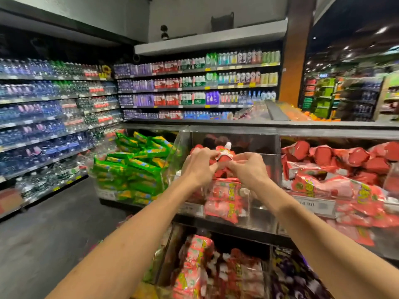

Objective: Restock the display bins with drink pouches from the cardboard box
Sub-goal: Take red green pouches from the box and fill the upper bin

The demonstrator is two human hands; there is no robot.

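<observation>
Bottle shelves (194, 83) line the back. Middle bin (271, 169) holds red pouches (224, 197), left bin (173, 152) green pouches (133, 169). Left hand (199, 167) and right hand (248, 169) both grip one spouted pouch (225, 153).

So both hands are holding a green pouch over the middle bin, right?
No, the head view shows the pouch is red, not green. The left hand and right hand do hold it over the middle bin.

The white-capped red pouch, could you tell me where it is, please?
In the head view, the red pouch is centre frame, pinched between the left hand and right hand above the middle bin, right of the green pouches.
</observation>
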